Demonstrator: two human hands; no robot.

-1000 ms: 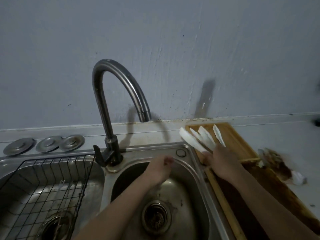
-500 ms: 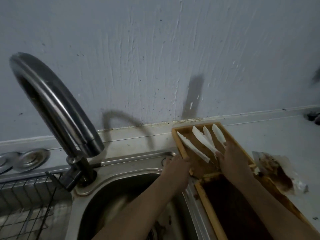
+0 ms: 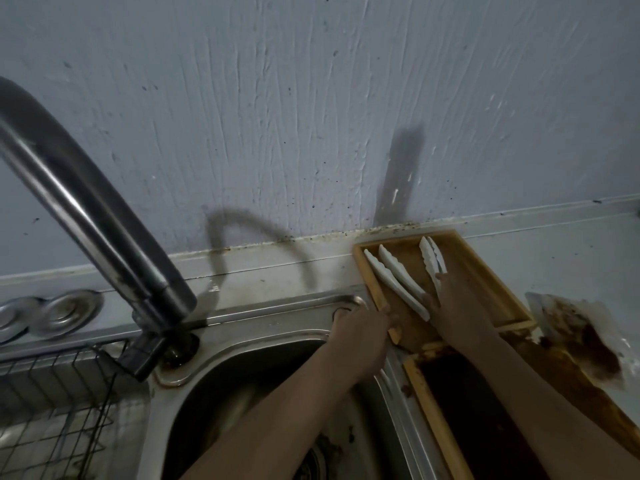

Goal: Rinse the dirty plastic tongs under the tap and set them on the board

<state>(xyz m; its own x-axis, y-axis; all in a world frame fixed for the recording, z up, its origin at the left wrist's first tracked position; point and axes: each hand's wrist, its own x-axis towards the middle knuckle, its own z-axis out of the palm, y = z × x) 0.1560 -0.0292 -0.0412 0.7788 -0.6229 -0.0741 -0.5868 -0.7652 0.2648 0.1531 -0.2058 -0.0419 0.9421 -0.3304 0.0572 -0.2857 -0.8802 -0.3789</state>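
Two white plastic tongs lie on the far section of the wooden board [image 3: 485, 282], tips pointing at the wall. The left pair [image 3: 394, 275] is spread apart; the right pair [image 3: 431, 259] is nearly closed. My right hand [image 3: 457, 310] covers the handle ends of both, fingers still on them. My left hand [image 3: 360, 327] grips the board's left rim beside the sink, thumb on the inner side. The steel tap [image 3: 97, 216] arches at the left with no water visible.
The right sink basin [image 3: 242, 344] lies under my left forearm. A wire rack [image 3: 52, 410] fills the left basin, with metal lids [image 3: 69, 313] behind it. The board's near section [image 3: 467, 410] is dark with brown residue. A stained plastic wrapper [image 3: 581, 337] lies to its right.
My right hand carried the tongs from above the sink edge down onto the board. My left hand left the basin and took the board's rim. The view shifted right.
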